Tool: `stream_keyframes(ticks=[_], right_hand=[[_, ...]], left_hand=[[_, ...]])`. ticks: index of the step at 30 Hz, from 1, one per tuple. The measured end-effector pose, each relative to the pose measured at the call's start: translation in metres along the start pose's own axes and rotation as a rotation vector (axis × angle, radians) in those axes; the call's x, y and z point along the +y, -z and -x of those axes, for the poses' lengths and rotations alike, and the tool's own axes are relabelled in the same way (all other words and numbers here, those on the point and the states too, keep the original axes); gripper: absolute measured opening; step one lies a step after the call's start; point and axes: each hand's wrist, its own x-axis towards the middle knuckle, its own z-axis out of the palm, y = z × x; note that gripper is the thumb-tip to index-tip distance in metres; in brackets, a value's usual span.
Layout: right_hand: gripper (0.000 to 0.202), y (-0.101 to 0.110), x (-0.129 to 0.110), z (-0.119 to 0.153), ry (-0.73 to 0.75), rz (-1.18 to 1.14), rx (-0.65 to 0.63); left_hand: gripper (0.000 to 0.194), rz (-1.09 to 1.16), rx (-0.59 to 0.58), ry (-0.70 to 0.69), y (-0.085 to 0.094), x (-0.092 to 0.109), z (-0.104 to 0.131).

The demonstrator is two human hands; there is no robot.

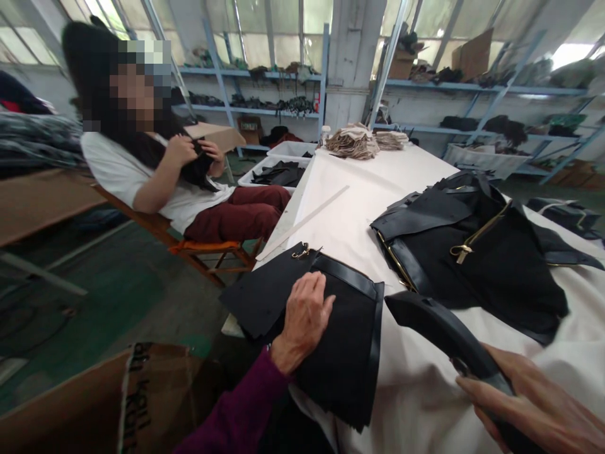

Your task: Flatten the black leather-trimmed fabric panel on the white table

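Observation:
My left hand (306,315) lies flat, palm down, on a stack of black fabric pieces with a shiny leather-like trim (347,340) at the near edge of the table. Beside it, partly under my fingers, is a plain black panel (267,296) with a small gold clasp (301,252) at its top. In my right hand (529,397) is a black, curved handheld tool (439,325), its broad tip pointing left toward the stack. My thumb rests near a button-like part on it; the tool's lower end runs out of view.
Right of centre lies a pile of black pieces with gold zippers (472,246). A long ruler-like strip (307,221) and brown stacked pieces (352,140) are on the white-covered table (368,183). At left a person (161,183) sits on a wooden chair. A cardboard box (155,397) stands below.

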Motion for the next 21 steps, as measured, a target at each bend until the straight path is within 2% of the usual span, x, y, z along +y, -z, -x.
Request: stream_keyframes(ticks=[2, 5, 8, 11, 13, 16, 19, 21], right_hand=[[0.032, -0.001, -0.008, -0.003, 0.039, -0.039, -0.052], [0.024, -0.001, -0.029, -0.009, 0.099, -0.093, -0.08], [0.023, -0.002, -0.046, -0.013, 0.138, -0.093, -0.098], [0.024, -0.004, -0.055, -0.015, 0.151, -0.087, -0.097], [0.026, -0.004, -0.06, -0.016, 0.165, -0.086, -0.098], [0.024, -0.004, -0.071, -0.017, 0.208, -0.094, -0.097], [0.018, -0.004, -0.086, -0.018, 0.27, -0.129, -0.089], [0.016, -0.007, -0.093, -0.019, 0.315, -0.16, -0.089]], left_hand=[[0.045, -0.066, -0.007, 0.111, 0.008, -0.016, -0.019], [0.048, 0.009, -0.159, 0.209, 0.007, -0.04, -0.047], [0.036, 0.2, -0.28, 0.19, 0.004, -0.06, -0.065], [0.039, 0.375, -0.329, 0.117, 0.012, -0.07, -0.07], [0.042, 0.712, -0.408, 0.123, 0.022, -0.07, -0.069], [0.05, 1.252, -0.486, 0.265, 0.035, -0.062, -0.065], [0.053, 1.467, -0.492, 0.411, 0.043, -0.049, -0.06], [0.054, 1.564, -0.514, 0.453, 0.047, -0.042, -0.055]])
